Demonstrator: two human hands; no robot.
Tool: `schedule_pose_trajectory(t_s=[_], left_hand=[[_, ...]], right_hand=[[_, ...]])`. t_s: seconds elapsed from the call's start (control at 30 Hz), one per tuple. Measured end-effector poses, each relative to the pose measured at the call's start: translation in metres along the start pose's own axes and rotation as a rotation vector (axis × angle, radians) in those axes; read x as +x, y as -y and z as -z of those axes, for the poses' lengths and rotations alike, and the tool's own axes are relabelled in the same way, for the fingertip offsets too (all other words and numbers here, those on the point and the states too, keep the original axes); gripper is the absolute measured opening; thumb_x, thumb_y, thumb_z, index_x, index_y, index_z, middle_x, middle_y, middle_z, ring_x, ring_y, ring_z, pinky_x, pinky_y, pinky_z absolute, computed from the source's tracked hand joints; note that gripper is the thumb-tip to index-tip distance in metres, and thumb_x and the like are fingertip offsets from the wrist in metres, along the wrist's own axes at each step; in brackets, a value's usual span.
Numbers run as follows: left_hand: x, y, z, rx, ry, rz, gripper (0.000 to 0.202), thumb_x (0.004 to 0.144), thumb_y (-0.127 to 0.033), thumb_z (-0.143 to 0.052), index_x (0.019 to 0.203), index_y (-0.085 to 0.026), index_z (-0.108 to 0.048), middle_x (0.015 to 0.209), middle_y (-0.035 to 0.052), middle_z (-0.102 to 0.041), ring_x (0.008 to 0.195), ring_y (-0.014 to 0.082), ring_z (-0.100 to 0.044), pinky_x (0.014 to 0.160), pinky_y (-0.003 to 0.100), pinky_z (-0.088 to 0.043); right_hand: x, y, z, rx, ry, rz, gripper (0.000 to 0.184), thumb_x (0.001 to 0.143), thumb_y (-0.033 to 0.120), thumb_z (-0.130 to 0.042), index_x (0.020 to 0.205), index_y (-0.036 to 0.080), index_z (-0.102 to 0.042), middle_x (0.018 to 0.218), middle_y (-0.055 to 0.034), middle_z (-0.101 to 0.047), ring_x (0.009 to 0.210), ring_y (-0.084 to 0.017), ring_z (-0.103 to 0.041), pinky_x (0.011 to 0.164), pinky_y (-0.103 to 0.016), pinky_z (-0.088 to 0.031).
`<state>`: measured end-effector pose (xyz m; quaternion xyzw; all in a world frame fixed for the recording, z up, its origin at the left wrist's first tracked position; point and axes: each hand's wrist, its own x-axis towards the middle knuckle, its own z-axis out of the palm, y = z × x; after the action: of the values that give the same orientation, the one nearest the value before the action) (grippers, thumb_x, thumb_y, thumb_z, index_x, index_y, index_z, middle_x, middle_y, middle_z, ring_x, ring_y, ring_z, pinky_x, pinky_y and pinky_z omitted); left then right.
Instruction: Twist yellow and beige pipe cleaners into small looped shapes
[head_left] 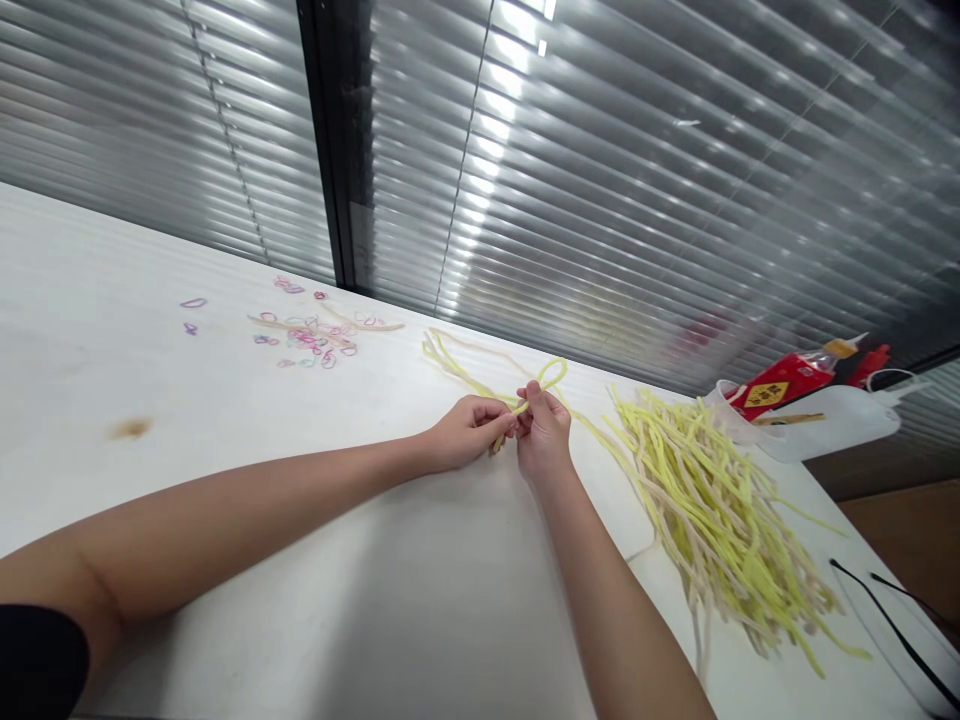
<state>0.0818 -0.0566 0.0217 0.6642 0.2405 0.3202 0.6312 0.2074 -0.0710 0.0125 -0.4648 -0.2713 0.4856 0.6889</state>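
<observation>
Both hands meet above the white table, close to the window side. My left hand (469,432) is closed, its thumb and fingers pinching a yellow pipe cleaner (556,372). My right hand (545,430) grips the same strand just beside it, fingers curled, and a small loop sticks up beyond its fingertips. A short end shows below the left fingers; how the strand crosses between the hands is hidden. Behind the hands, loose yellow and beige pipe cleaners (457,372) lie on the table. To the right spreads a big pile of yellow and beige pipe cleaners (697,490).
Small coloured rubber bands (307,340) lie scattered at the back left. A red bottle (784,385) rests in a clear plastic cup (727,405) beside a white squeeze bottle (840,425). Dark-framed glasses (900,625) lie at the right edge. Window blinds (600,200) border the table.
</observation>
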Motion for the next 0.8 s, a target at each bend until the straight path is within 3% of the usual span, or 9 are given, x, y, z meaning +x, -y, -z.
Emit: schedule_pose_trajectory(t_s=[0.27,0.53,0.8], left_hand=[[0.0009,-0.0004,-0.0004,0.017,0.016,0.001,0.034,0.083,-0.042,-0.052,0.065,-0.013,-0.055,0.053,-0.0030,-0.049,0.047,0.0072,-0.042,0.046,0.019,-0.032],[0.0015,-0.0009,-0.0006,-0.013,-0.030,-0.021,0.037,0.085,-0.044,-0.049,0.063,-0.015,-0.052,0.053,-0.0027,-0.050,0.046,0.0069,-0.043,0.043,0.019,-0.032],[0.0004,-0.0035,0.0007,-0.021,-0.043,0.004,0.032,0.084,-0.036,-0.052,0.064,-0.013,-0.056,0.051,-0.0032,-0.051,0.037,0.0034,-0.035,0.038,0.018,-0.026]], right_hand=[[-0.0021,0.0021,-0.0007,-0.008,0.007,-0.009,0.038,0.060,0.047,-0.076,0.056,0.017,-0.053,0.045,0.0078,-0.046,0.033,-0.004,-0.036,0.031,-0.021,-0.029],[-0.0093,0.0015,-0.0051,-0.014,0.218,-0.024,0.036,0.067,0.044,-0.073,0.055,0.016,-0.052,0.038,0.0087,-0.041,0.028,-0.007,-0.040,0.027,-0.022,-0.031],[-0.0069,-0.0031,-0.0032,0.011,0.161,-0.051,0.033,0.067,0.046,-0.072,0.068,0.014,-0.061,0.039,0.0098,-0.039,0.030,-0.007,-0.041,0.029,-0.021,-0.032]])
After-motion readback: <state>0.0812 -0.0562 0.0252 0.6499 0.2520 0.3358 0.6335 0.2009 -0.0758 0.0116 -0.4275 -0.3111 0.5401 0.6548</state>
